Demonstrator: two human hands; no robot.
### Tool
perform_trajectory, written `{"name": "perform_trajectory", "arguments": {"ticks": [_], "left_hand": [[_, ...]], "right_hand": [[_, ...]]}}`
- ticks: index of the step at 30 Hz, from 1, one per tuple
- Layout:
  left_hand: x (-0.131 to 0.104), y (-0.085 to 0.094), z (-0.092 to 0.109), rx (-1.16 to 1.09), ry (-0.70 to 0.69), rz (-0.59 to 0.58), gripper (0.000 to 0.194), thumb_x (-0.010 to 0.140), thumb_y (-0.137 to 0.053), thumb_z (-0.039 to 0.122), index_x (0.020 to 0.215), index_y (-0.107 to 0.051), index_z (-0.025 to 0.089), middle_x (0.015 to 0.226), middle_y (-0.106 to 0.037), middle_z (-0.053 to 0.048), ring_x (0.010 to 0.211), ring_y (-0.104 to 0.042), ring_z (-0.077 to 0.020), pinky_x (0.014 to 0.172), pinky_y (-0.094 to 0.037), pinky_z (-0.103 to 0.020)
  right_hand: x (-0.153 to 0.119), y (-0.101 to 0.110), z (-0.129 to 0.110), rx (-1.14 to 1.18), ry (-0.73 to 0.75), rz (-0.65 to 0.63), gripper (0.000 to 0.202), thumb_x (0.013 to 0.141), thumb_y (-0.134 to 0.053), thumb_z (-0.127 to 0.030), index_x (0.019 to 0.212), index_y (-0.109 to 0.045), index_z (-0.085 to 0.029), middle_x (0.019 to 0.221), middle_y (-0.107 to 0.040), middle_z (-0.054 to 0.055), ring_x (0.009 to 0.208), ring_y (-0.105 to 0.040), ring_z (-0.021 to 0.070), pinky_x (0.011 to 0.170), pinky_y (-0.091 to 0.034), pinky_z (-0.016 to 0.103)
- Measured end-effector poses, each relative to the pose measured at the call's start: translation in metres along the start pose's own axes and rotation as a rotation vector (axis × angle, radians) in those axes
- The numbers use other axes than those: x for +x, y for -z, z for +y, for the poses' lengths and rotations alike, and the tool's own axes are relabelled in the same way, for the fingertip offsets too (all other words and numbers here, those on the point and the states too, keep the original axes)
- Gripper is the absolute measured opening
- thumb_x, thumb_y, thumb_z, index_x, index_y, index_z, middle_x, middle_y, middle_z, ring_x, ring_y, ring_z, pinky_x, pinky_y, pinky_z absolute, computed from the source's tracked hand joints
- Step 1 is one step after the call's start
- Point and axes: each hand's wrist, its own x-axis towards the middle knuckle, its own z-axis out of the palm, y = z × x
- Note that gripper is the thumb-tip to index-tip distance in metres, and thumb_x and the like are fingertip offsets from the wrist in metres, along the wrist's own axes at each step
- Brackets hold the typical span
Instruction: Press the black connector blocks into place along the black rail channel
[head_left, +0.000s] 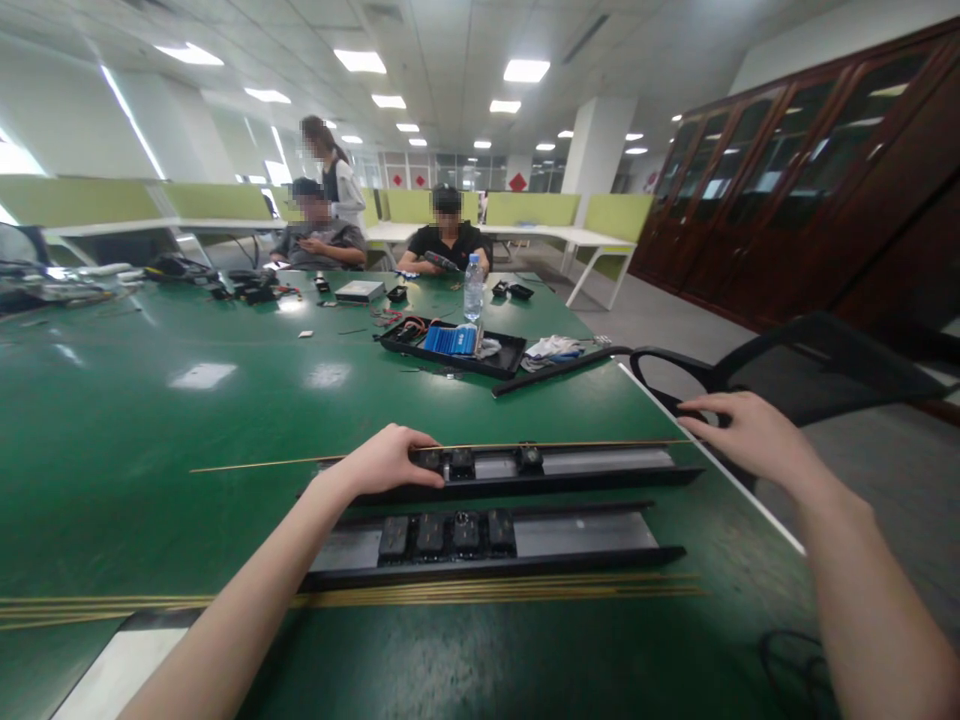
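Note:
A thin brass-coloured rod (262, 465) lies lengthwise over the farther black-edged metal channel (600, 462). My left hand (394, 460) is closed at that channel's left part, thumb and fingers round a black block and the rod; which of them it grips is hard to tell. Two more black blocks (529, 458) sit in this channel. Past the table's right edge, my right hand (727, 425) has thumb and forefinger apart near the rod's right end. The nearer channel (585, 535) holds several black blocks (430, 537) side by side.
Several rods (510, 592) lie before the nearer channel. Farther back are a black tray (510, 352) with a blue item, gloves (553, 350), a black strip (555, 372) and a bottle (473, 290). A chair (810, 370) stands right; people are across the table.

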Motion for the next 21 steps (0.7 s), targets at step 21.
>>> {"name": "perform_trajectory", "arguments": {"ticks": [21], "left_hand": [[0.0, -0.003, -0.009, 0.017, -0.042, 0.034, 0.052, 0.069, -0.076, 0.054, 0.108, -0.076, 0.021, 0.095, -0.077, -0.003, 0.083, -0.067, -0.0211, 0.073, -0.046, -0.026]], "right_hand": [[-0.022, -0.084, -0.18, 0.476, 0.535, 0.021, 0.035, 0.094, -0.043, -0.014, 0.119, -0.064, -0.027, 0.113, -0.071, 0.006, 0.104, -0.064, 0.0258, 0.092, -0.05, 0.048]]}}
